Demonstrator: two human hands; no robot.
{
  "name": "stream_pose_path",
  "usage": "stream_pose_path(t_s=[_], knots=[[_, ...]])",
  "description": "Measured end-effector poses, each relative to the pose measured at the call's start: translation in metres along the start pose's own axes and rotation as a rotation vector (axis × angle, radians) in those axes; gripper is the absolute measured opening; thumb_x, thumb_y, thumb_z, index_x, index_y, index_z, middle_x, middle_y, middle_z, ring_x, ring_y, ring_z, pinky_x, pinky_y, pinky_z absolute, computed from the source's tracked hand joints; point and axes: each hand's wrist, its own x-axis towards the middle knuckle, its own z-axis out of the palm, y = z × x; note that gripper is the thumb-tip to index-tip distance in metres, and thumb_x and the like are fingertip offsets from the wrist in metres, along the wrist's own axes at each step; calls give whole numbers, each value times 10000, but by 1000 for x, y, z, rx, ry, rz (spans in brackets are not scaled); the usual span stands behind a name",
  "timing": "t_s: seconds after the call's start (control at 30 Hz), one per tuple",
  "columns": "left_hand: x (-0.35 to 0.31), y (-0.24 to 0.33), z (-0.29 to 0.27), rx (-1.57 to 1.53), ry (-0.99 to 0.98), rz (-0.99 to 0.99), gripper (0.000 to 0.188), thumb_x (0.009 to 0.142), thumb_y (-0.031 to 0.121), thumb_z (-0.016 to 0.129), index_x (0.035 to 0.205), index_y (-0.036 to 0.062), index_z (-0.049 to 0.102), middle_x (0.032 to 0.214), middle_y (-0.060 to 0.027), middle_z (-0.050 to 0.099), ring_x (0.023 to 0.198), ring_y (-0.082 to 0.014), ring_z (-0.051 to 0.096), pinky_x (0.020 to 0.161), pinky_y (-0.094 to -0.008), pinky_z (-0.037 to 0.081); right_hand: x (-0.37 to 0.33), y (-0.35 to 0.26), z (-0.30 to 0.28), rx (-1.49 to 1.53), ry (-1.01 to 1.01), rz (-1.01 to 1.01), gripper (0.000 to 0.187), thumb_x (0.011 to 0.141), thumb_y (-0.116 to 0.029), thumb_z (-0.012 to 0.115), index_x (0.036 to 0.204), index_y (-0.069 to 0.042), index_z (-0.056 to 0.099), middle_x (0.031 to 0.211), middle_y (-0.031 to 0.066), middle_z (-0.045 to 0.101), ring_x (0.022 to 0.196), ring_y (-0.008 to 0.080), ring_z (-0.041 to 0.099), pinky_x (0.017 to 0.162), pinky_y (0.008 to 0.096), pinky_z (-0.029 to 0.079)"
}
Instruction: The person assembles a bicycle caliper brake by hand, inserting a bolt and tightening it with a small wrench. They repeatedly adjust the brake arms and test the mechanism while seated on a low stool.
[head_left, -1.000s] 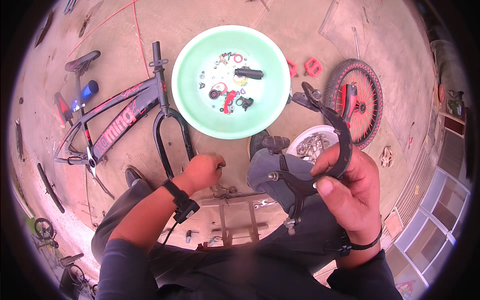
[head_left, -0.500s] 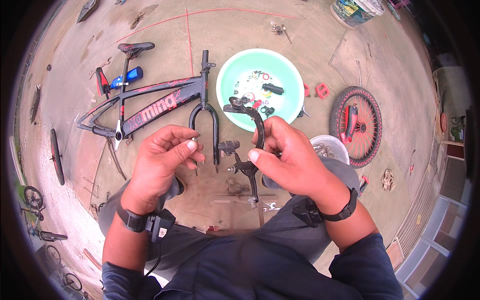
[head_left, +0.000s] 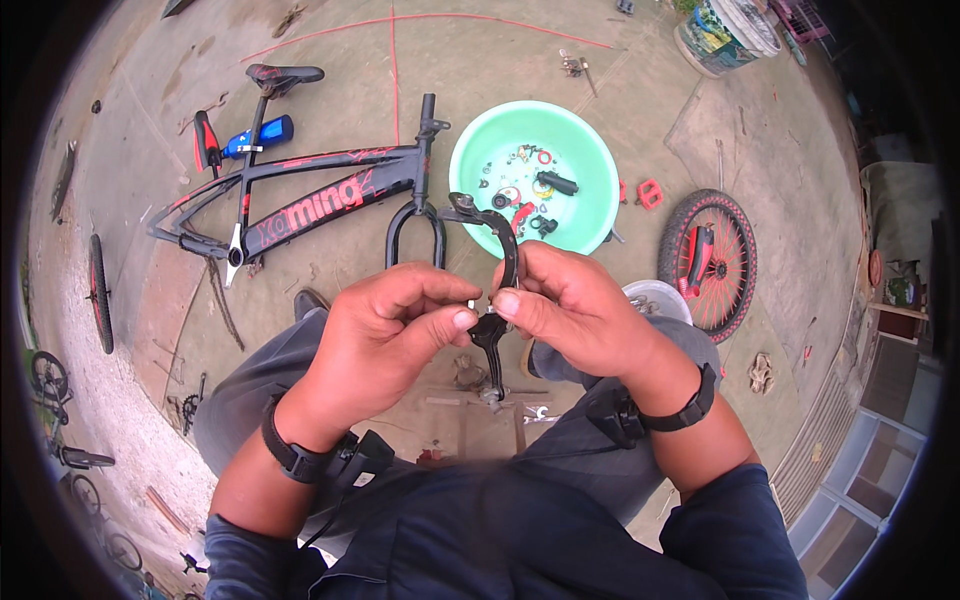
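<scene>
Above my knees, my right hand grips a black bicycle caliper brake, thumb and fingers pinched at its middle. One curved brake arm reaches up past the fingertips; a shorter end points down toward the ground. My left hand pinches a small, shiny metal piece between thumb and forefinger, close beside the brake's middle. The piece is too small to name; it looks like a short pin or bolt. Fingers hide part of the brake where the two hands meet.
A black bicycle frame with its fork lies ahead on the left. Beyond the brake stands a mint-green basin holding small parts. To the right are a wheel and a white bowl. Spanners lie between my feet.
My left hand has moved right, bringing the small metal piece up to the brake. The brake has shifted slightly left in my right hand, and the view has turned a little.
</scene>
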Motion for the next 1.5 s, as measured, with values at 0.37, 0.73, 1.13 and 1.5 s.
stream_pose_path(t_s=[0.37, 0.73, 1.13, 1.5], knots=[[-2, -2, -5, 307, 68, 185, 108, 898, 24, 733, 1002, 13, 707, 802, -62, 613, 734, -150, 635, 656, -289, 502, 13, -5, 16, 38, 56, -28, 367, 1020, -294, 628, 817, -22, 487, 655, 17, 398, 630, 99, 362, 535, 311, 332], [-6, -13, -14, 554, 135, 229, 114, 874, 60, 760, 970, 27, 708, 781, -85, 612, 684, -209, 599, 615, -335, 475, 23, -9, 24, -314, 88, -82, 412, 1028, -337, 606, 810, -21, 458, 657, 55, 422, 612, 128, 367, 536, 330, 338], [-13, -22, -29, 551, 98, 186, 45, 940, -15, 651, 981, -28, 661, 849, -56, 603, 717, -125, 631, 656, -259, 503, 41, 6, 42, -361, 107, -82, 388, 1003, -335, 603, 850, 11, 517, 719, 200, 556, 640, 359, 553, 580, 442, 415], [-25, -29, -31, 133, 244, 30, 155, 885, -64, 715, 1021, -7, 667, 884, -36, 629, 770, -110, 626, 681, -249, 501, 51, 7, 50, -305, 51, -37, 434, 1032, -368, 547, 836, 13, 484, 706, 206, 512, 644, 370, 509, 597, 465, 398]])
